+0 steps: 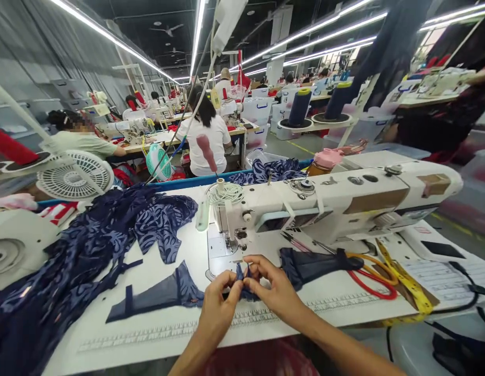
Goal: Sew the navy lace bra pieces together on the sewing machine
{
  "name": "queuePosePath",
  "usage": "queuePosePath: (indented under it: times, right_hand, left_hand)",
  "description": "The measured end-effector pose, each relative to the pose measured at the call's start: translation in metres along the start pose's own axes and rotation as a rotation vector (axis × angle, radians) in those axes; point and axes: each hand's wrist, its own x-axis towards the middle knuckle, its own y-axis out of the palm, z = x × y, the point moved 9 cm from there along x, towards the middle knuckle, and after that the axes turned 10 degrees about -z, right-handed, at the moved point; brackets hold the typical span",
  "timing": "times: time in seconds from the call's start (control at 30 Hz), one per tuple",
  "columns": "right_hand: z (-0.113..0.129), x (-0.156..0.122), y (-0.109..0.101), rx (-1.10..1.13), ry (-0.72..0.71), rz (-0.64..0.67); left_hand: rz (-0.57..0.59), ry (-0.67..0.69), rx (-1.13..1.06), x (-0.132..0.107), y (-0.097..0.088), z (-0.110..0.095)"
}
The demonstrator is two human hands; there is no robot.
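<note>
Just in front of the sewing machine's needle area [232,243], my left hand [222,295] and my right hand [271,284] pinch a small piece of navy fabric [239,271] between thumbs and fingers. Much of that piece is hidden behind the fingers. To the left lies a sheer navy panel [156,297] with a patterned end, flat on the white table. Another navy panel [312,265] rests right of my right hand, under the machine arm [344,203]. Patterned navy cut pieces [164,224] lie further left, beside a large navy heap [85,250].
Scissors with orange handles [373,269], a red-handled pair [377,290] and a yellow tape measure [412,292] lie at the right. A printed ruler [179,330] runs along the table's front. A fan [75,175] stands at left; co-workers sit ahead, one in a white shirt [206,146].
</note>
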Motion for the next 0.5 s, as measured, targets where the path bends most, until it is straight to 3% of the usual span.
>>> queuePosePath:
  times: [0.23,0.5]
  right_hand:
    - [0.003,-0.006,0.000,0.046,-0.048,-0.008]
    - [0.015,-0.013,0.002,0.121,-0.101,-0.028]
  left_hand:
    - [0.033,-0.027,-0.112,-0.003,0.006,0.002]
    - [-0.026,0.020,-0.121,-0.011,-0.003,-0.004]
